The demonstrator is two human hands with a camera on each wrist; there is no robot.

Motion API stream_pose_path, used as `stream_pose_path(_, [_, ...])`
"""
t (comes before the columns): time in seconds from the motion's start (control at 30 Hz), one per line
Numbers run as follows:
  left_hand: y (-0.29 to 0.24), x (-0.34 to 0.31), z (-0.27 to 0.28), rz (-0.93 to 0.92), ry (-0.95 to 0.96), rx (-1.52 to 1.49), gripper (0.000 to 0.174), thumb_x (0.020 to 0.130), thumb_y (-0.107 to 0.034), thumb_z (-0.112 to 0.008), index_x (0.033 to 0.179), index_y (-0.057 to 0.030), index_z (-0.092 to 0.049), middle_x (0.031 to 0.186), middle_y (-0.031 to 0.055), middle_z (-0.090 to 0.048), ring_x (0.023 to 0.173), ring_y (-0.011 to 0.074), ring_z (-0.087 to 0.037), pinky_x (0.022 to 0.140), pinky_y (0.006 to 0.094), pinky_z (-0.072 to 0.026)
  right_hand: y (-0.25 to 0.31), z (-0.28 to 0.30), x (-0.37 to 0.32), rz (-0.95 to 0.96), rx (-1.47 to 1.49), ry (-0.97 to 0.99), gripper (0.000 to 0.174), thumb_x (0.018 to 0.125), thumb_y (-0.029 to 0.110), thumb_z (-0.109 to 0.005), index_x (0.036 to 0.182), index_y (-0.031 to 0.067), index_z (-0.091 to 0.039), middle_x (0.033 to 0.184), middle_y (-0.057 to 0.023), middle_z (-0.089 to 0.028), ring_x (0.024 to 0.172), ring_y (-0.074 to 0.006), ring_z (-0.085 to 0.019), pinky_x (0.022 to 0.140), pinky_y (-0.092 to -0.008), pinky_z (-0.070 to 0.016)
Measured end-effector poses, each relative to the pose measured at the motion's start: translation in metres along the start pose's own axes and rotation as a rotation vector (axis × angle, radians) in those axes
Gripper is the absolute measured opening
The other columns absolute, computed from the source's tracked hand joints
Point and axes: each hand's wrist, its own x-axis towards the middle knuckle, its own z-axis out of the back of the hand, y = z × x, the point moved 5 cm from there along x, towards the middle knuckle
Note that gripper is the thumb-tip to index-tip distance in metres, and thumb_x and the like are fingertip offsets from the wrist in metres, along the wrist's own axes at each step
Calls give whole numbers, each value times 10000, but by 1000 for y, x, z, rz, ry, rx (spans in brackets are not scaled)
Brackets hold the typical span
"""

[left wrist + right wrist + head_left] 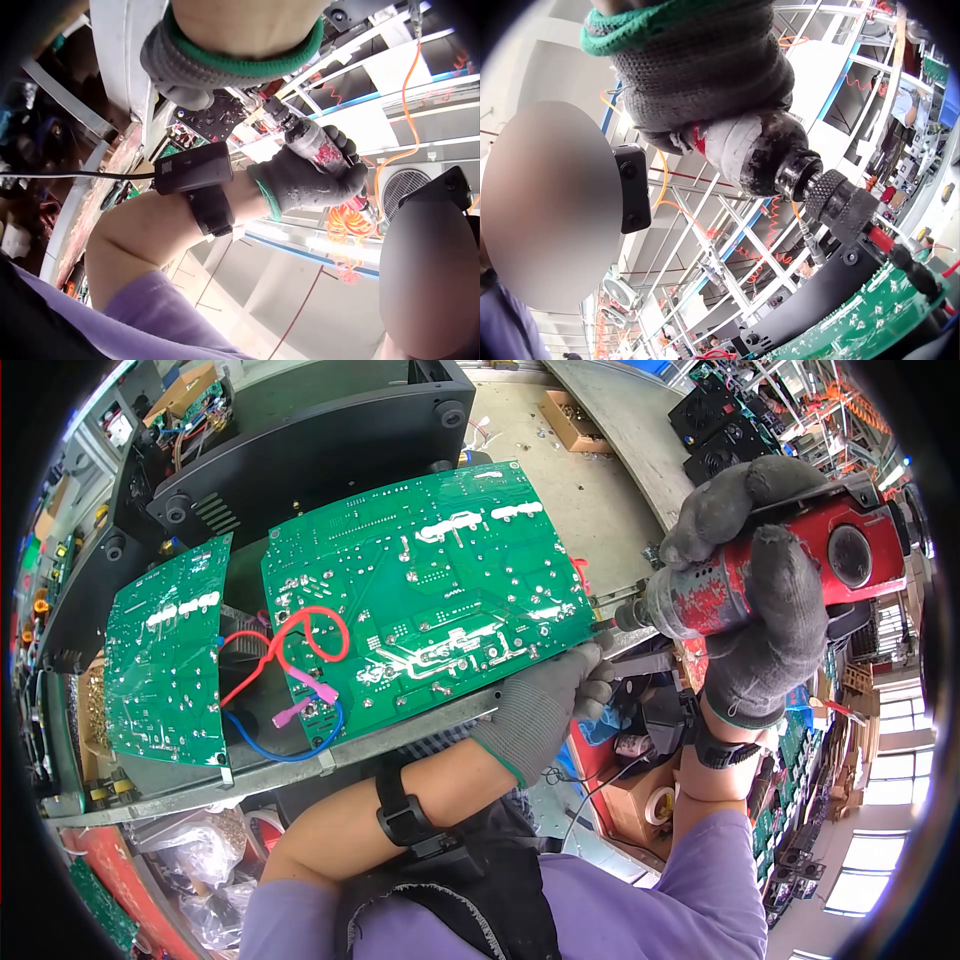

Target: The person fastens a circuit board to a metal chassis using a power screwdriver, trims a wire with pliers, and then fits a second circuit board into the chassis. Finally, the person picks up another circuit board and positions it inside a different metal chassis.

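A large green circuit board point(430, 580) lies solder side up along the bench edge. My gloved right hand point(775, 570) grips a worn red power screwdriver point(710, 595), pointing its bit left at the board's near right corner. In the right wrist view, the knurled collar point(840, 206) and dark bit tip point(919, 277) stand close over the board. My gloved left hand point(545, 705) is at that same corner, fingers bent by the board's edge below the bit; what lies between them is hidden. A smaller green board point(170, 660) lies to the left.
Red wire point(310, 625) with pink connectors and a blue wire point(270, 755) loop between the boards. Behind them stands a black metal case point(320, 450). A metal rail point(420, 722) runs along the front. A small cardboard box point(575, 422) sits further back.
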Motion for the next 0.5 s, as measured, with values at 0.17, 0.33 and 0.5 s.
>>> stream_pose_path(0.17, [0, -1, -1, 8, -3, -3, 234, 940, -120, -550, 1117, 29, -585, 787, 66, -586, 614, 112, -545, 529, 239, -472, 0, -2, 4, 8, 73, 42, 430, 848, 231, -638, 1183, 8, -489, 864, -110, -527, 737, -192, -517, 628, -324, -458])
stream_pose_path(0.33, [1, -1, 1, -24, 13, -19, 230, 942, -119, -547, 1117, 25, -583, 793, 65, -588, 624, 111, -542, 532, 243, -468, 3, -10, 15, 93, 277, 177, 437, 845, 239, -632, 1177, -5, -486, 844, -110, -517, 721, -187, -504, 626, -323, -445])
stream_pose_path(0.5, [1, 0, 0, 6, -7, -6, 218, 945, -118, -543, 1111, 18, -582, 798, 65, -586, 624, 108, -534, 539, 240, -466, 3, -6, 6, 68, 129, 59, 437, 846, 240, -619, 1174, -15, -484, 850, -116, -524, 710, -188, -500, 625, -322, -441])
